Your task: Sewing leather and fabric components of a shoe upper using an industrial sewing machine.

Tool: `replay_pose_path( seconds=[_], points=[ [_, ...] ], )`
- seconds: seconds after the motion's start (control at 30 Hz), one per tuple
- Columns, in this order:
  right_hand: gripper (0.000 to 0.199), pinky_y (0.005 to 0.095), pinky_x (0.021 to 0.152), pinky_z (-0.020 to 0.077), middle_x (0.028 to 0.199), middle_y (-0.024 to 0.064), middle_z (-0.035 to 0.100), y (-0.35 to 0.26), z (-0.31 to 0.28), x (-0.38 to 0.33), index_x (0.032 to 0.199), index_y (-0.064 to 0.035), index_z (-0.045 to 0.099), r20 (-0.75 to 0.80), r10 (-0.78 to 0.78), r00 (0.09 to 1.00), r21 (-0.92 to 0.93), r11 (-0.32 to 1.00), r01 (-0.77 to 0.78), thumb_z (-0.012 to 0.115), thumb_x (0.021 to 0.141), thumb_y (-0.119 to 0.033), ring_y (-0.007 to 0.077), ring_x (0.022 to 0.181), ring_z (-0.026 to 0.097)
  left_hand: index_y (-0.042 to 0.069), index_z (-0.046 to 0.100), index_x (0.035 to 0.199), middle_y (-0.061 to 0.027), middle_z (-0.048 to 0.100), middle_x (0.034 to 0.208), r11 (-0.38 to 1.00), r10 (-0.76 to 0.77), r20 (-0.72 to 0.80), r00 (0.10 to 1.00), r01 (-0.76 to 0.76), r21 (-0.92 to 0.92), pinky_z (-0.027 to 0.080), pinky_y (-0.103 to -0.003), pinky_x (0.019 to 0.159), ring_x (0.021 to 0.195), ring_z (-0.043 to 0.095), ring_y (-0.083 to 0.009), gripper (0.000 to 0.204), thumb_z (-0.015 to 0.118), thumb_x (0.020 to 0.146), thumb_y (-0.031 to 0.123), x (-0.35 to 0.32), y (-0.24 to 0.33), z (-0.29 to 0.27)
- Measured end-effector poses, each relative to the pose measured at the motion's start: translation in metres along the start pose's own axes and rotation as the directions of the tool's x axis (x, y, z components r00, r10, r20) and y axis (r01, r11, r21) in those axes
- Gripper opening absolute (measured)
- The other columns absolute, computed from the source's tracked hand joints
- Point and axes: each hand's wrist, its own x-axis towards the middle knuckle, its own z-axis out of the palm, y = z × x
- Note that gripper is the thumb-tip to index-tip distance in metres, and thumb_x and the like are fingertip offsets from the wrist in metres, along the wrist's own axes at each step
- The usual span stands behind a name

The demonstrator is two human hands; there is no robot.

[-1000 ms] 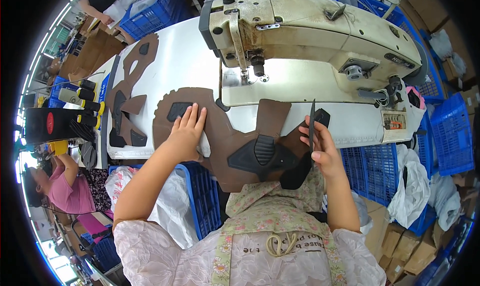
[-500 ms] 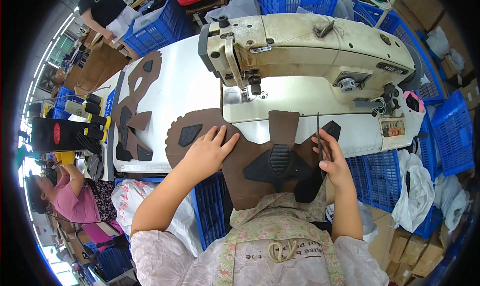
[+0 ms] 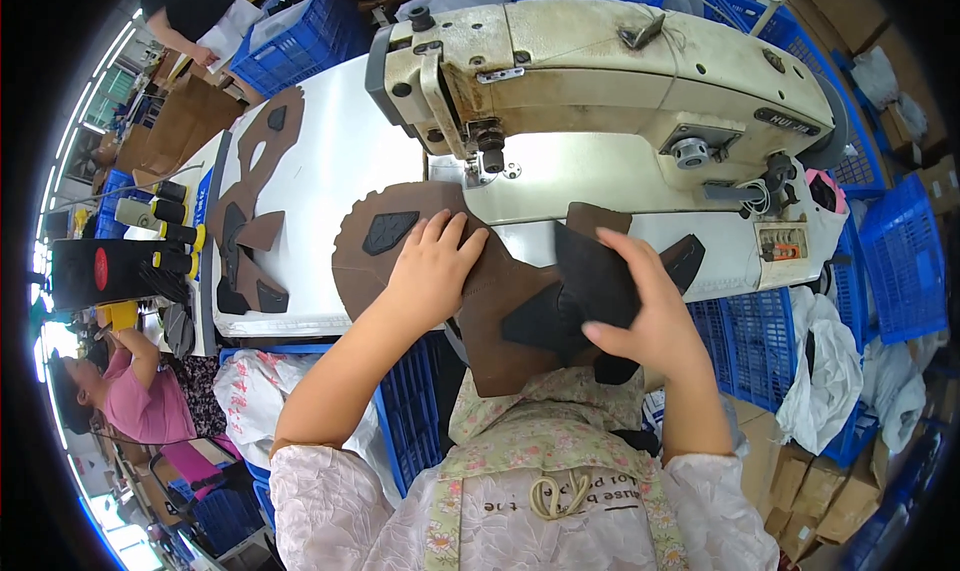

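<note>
A large brown cut-out piece (image 3: 490, 316) with a scalloped left edge and black patches lies across the table's front edge and my lap. My left hand (image 3: 430, 271) rests flat on its left part, fingers stretched out, beside a small black patch (image 3: 391, 232). Between thumb and fingers, my right hand (image 3: 650, 311) grips a loose black angular patch (image 3: 592, 276), tilted above the middle of the brown piece. It hides part of the ribbed black patch below. The sewing machine (image 3: 600, 76) stands just beyond, its needle area (image 3: 488, 161) past the brown piece.
A similar brown piece (image 3: 265, 156) with black patches lies on the white table (image 3: 350, 111) at left. Thread spools (image 3: 175, 236) stand farther left. Blue crates (image 3: 755, 336) and a white plastic bag (image 3: 825, 361) are at right. Two people are at left: one seated (image 3: 150, 396), one standing (image 3: 200, 16).
My right hand has moved left, turning the black patch from edge-on to face up over the brown piece. My left hand stays on the brown piece. The whole view has shifted slightly.
</note>
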Motion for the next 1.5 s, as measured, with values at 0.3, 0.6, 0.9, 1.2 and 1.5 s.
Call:
replay_pose_path(
  seconds=[0.3, 0.6, 0.9, 1.2, 1.5],
  points=[
    [0.050, 0.0467, 0.090, 0.0517, 0.127, 0.0174, 0.058, 0.021, 0.065, 0.091, 0.112, -0.0111, 0.070, -0.021, -0.009, 1.000, -0.731, 0.683, -0.009, 0.074, 0.066, -0.032, 0.0395, 0.110, 0.057, 0.008, 0.043, 0.141, -0.0168, 0.037, 0.150, 0.993, -0.068, -0.020, 0.998, 0.065, -0.100, 0.029, -0.054, 0.114, 0.141, 0.031, -0.0388, 0.082, 0.065, 0.062, -0.002, 0.013, 0.000, 0.009],
    [0.049, 0.0466, 0.090, 0.0508, 0.124, 0.0139, 0.061, 0.025, 0.082, 0.094, 0.111, -0.0070, 0.070, 0.052, -0.005, 0.999, -0.699, 0.714, 0.040, 0.073, 0.068, -0.030, 0.0384, 0.113, 0.056, 0.005, 0.037, 0.147, -0.0181, 0.037, 0.150, 0.994, -0.010, -0.052, 0.999, 0.004, -0.107, 0.025, -0.051, 0.115, 0.141, 0.032, -0.0352, 0.091, 0.063, 0.060, -0.001, 0.008, -0.013, 0.017],
    [0.043, 0.0471, 0.085, 0.0507, 0.112, 0.0118, 0.064, 0.031, 0.087, 0.089, 0.102, -0.0061, 0.072, -0.002, -0.120, 0.993, -0.694, 0.715, 0.085, 0.074, 0.067, -0.031, 0.0386, 0.111, 0.057, 0.008, 0.041, 0.145, -0.0175, 0.039, 0.149, 0.996, -0.014, -0.066, 0.998, 0.008, -0.091, 0.028, -0.050, 0.113, 0.138, 0.036, -0.0343, 0.089, 0.063, 0.060, 0.000, 0.010, -0.014, 0.014],
    [0.038, 0.0427, 0.078, 0.0521, 0.100, 0.0085, 0.065, 0.029, 0.086, 0.092, 0.094, -0.0066, 0.072, 0.001, -0.159, 0.987, -0.699, 0.706, 0.114, 0.075, 0.065, -0.031, 0.0313, 0.099, 0.059, 0.009, 0.043, 0.144, -0.0163, 0.041, 0.148, 0.993, -0.034, -0.075, 0.997, 0.025, -0.111, 0.028, -0.050, 0.114, 0.138, 0.037, -0.0338, 0.084, 0.061, 0.063, -0.003, 0.011, -0.013, 0.013],
    [0.049, 0.0430, 0.091, 0.0517, 0.122, 0.0111, 0.064, 0.025, 0.088, 0.104, 0.112, -0.0062, 0.070, 0.037, -0.053, 0.998, -0.728, 0.683, 0.063, 0.072, 0.070, -0.031, 0.0350, 0.113, 0.058, 0.009, 0.047, 0.142, -0.0145, 0.045, 0.146, 0.996, -0.027, -0.111, 0.993, 0.017, -0.090, 0.033, -0.048, 0.112, 0.136, 0.041, -0.0332, 0.079, 0.061, 0.065, -0.006, 0.023, -0.028, 0.010]
  ],
)
